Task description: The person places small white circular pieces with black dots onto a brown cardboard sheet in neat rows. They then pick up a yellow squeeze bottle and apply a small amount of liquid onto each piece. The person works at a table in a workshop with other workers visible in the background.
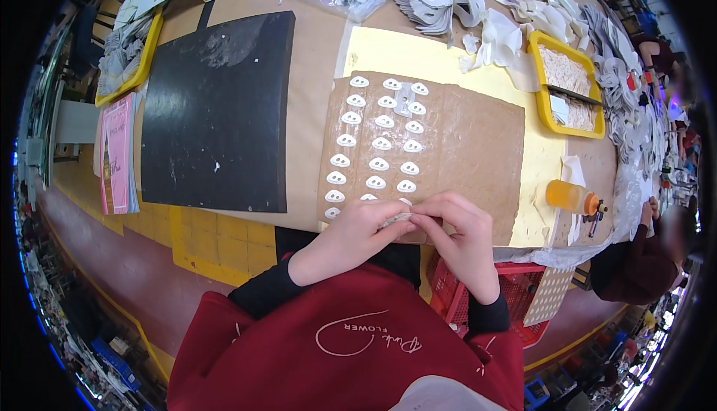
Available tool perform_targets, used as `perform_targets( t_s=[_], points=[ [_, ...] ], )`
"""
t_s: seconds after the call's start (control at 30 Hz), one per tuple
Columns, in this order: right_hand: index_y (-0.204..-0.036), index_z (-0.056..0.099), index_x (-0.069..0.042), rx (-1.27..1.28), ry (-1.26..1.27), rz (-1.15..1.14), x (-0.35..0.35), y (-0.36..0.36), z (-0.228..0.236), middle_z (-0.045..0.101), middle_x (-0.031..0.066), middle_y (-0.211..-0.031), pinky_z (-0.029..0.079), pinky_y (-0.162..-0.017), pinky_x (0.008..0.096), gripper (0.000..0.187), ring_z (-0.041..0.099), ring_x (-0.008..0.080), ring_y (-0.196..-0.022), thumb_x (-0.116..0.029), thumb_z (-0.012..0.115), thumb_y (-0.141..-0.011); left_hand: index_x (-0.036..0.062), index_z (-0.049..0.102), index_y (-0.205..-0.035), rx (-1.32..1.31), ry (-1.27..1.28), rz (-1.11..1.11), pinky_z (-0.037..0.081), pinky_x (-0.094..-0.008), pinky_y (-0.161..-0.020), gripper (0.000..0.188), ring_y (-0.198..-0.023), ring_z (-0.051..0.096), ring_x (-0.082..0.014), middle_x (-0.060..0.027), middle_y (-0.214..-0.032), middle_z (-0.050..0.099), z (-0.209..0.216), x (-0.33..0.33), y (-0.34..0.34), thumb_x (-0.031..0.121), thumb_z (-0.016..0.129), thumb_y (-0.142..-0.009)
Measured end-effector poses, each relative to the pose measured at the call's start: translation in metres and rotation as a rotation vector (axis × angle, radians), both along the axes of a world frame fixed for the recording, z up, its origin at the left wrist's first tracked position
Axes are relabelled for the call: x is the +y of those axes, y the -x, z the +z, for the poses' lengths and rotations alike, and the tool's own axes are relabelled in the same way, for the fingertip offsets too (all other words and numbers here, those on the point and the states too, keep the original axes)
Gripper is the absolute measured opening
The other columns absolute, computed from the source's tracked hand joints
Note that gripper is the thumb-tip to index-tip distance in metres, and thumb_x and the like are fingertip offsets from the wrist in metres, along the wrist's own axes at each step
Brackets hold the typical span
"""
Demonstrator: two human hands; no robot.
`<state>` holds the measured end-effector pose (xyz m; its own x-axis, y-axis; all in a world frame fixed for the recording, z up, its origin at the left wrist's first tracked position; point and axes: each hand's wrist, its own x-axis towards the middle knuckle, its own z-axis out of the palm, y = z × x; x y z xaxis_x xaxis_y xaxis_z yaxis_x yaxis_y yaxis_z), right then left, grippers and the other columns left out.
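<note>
Both hands meet at the near edge of a brown board [478, 149]. My left hand [358, 230] is closed, thumb and fingers pinching a small whitish piece [396, 219] that my fingers partly cover. My right hand [459, 226] is closed too, its thumb and fingertip pressed together at that piece's right end. Three columns of small white rounded-triangle pieces [382, 143], each with two dark spots, lie on the left half of the board. Beside the middle column's top is a small clear or grey plate [405, 100]. My hands hide the nearest pieces.
A large black board [216, 119] lies left, beside a pink booklet [117, 157]. Yellow paper [403, 46] shows under the brown board. At right are a yellow tray [535, 60] of pale pieces and an orange-filled bottle [569, 197]. A red crate [455, 295] stands below the table edge.
</note>
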<state>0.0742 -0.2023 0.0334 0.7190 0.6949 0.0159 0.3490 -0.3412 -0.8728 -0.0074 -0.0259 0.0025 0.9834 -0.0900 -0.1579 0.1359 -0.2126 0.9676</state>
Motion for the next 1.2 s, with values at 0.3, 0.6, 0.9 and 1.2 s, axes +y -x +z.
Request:
perform_targets(
  t_s=[0.3,0.6,0.9,1.2],
  points=[
    [-0.099,0.067,0.007,0.338,-0.220,-0.427,-0.009,-0.033,0.013,0.071,0.0106,-0.082,0.053,-0.067,0.0226,0.011,0.064,0.0122,-0.070,0.002,0.065,-0.089,-0.0013,0.061,-0.118,0.251,0.572,0.206,0.029,-0.0171,-0.050,0.026,-0.056,0.040,-0.0005,0.0006,-0.076,0.056,0.012,0.027,-0.011,0.015,0.048,-0.102],
    [-0.097,0.071,0.006,0.224,-0.304,-0.281,0.009,-0.039,0.022,0.073,0.0111,-0.089,0.057,-0.074,0.0254,0.012,0.071,0.0155,-0.081,0.003,0.070,-0.086,-0.0023,0.057,-0.126,0.278,0.752,0.257,0.029,-0.0172,-0.051,0.031,-0.055,0.038,-0.0016,-0.0002,-0.079,0.056,0.015,0.014,-0.018,0.016,0.047,-0.103],
    [-0.095,0.072,0.003,-0.139,-0.124,-0.089,0.026,-0.034,0.009,0.071,0.0108,-0.087,0.051,-0.066,0.0262,0.016,0.067,0.0156,-0.075,0.001,0.073,-0.080,-0.0006,0.062,-0.110,0.047,0.603,0.382,0.034,-0.0183,-0.051,0.022,-0.058,0.042,-0.0014,0.0013,-0.076,0.055,0.001,-0.006,-0.023,0.018,0.055,-0.101],
    [-0.091,0.071,0.001,0.009,0.042,-0.206,0.014,-0.095,0.013,0.067,0.0072,-0.082,0.049,-0.069,0.0253,0.010,0.063,0.0137,-0.074,-0.006,0.070,-0.083,-0.0030,0.064,-0.110,0.179,0.755,0.389,0.032,-0.0173,-0.052,0.022,-0.056,0.039,-0.0019,0.0009,-0.075,0.056,0.002,0.007,-0.021,0.014,0.055,-0.100]
  ],
)
